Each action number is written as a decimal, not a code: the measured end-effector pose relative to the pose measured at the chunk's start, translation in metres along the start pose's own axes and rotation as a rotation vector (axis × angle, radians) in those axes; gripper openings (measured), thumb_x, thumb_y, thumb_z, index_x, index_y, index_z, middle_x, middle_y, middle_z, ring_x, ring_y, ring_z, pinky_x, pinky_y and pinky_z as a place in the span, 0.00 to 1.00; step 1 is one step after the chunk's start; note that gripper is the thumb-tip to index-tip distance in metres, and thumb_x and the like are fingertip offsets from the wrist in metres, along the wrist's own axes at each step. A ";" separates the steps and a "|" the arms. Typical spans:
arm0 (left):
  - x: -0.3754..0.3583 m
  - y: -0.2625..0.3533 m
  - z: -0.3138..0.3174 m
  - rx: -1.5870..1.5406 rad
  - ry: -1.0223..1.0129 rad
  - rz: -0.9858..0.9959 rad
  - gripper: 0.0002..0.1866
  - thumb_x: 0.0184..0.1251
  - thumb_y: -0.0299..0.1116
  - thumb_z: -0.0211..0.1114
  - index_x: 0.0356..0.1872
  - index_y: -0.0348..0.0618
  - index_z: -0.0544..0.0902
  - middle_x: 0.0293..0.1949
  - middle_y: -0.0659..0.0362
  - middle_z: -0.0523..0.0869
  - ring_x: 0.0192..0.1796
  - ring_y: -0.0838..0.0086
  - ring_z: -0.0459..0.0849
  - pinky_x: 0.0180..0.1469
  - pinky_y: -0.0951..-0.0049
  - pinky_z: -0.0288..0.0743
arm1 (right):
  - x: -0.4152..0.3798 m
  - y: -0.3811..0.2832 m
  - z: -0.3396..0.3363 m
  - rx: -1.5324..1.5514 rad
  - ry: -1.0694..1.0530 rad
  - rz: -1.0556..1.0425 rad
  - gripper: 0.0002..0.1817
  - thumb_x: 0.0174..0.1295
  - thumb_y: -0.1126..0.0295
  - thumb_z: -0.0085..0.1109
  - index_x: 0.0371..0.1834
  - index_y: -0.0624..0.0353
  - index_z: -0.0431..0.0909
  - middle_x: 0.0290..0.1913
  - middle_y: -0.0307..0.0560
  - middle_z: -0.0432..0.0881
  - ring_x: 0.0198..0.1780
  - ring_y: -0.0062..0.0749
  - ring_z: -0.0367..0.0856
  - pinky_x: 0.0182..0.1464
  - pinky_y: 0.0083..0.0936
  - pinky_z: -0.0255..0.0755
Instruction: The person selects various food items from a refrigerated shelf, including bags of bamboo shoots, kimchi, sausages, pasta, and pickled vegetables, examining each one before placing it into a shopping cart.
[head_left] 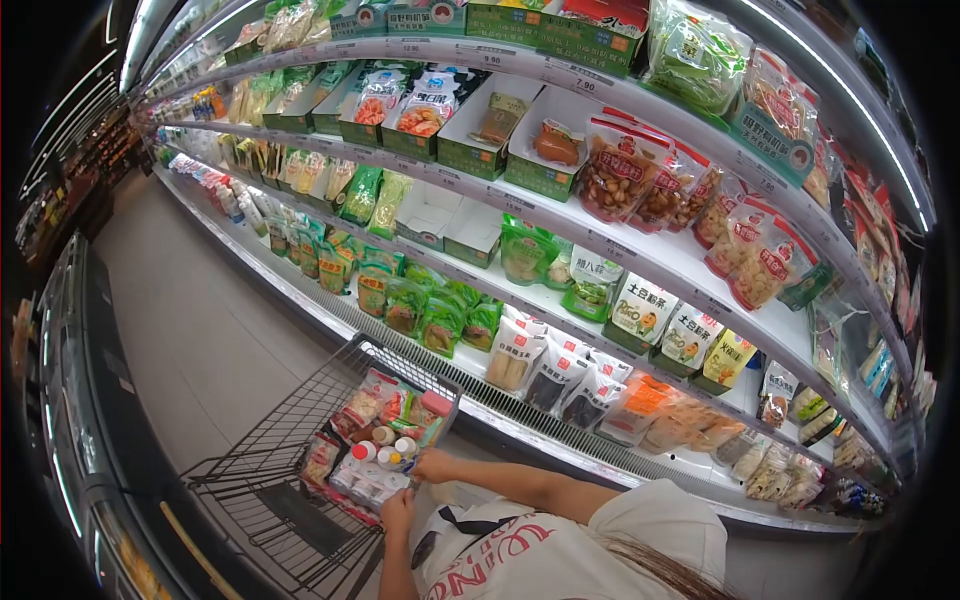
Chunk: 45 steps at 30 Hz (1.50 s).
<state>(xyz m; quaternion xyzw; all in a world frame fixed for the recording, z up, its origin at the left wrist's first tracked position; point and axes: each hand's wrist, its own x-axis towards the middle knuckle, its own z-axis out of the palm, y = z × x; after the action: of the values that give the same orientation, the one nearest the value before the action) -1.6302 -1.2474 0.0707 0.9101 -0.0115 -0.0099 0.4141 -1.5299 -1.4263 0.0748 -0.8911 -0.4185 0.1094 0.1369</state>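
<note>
Dark wire shopping cart (250,470) stands at lower left on the grey aisle floor (190,330), its child seat packed with packets and small bottles (375,450). Left hand (397,510) rests on the cart handle just below those bottles, fingers curled; right hand (434,466) touches the seat's edge, fingers bent, grip unclear. Further right, chiller shelves (620,250) hold bagged foods

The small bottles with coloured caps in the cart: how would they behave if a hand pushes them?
The small bottles look round and upright, so they would probably tip and roll. They stand packed among packets in the cart, which may limit this. The right hand and left hand are beside them.
</note>
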 end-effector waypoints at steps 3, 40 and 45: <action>0.029 -0.016 -0.008 0.128 -0.092 0.015 0.14 0.64 0.41 0.56 0.30 0.43 0.84 0.27 0.45 0.83 0.33 0.47 0.82 0.37 0.51 0.74 | 0.027 0.006 -0.003 0.000 -0.047 0.040 0.11 0.53 0.56 0.59 0.33 0.49 0.83 0.29 0.49 0.82 0.35 0.46 0.82 0.39 0.43 0.73; 0.171 0.852 -0.174 -0.299 0.454 1.148 0.24 0.57 0.43 0.59 0.52 0.38 0.78 0.40 0.41 0.85 0.51 0.49 0.78 0.54 0.52 0.69 | -0.427 -0.048 -0.784 -0.767 1.619 1.049 0.17 0.55 0.56 0.57 0.35 0.60 0.84 0.34 0.53 0.86 0.40 0.46 0.84 0.46 0.38 0.74; 0.169 0.847 -0.168 -0.349 0.472 1.148 0.25 0.58 0.43 0.62 0.52 0.34 0.75 0.42 0.44 0.84 0.51 0.53 0.78 0.52 0.56 0.70 | -0.436 -0.034 -0.792 -0.489 1.733 0.771 0.10 0.55 0.66 0.65 0.35 0.60 0.83 0.32 0.42 0.85 0.33 0.17 0.78 0.37 0.19 0.72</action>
<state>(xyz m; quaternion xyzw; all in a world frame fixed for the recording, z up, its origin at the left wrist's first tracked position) -1.4674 -1.6820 0.8186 0.6562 -0.4034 0.4119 0.4869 -1.5820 -1.8649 0.8646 -0.7425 0.1356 -0.6354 0.1633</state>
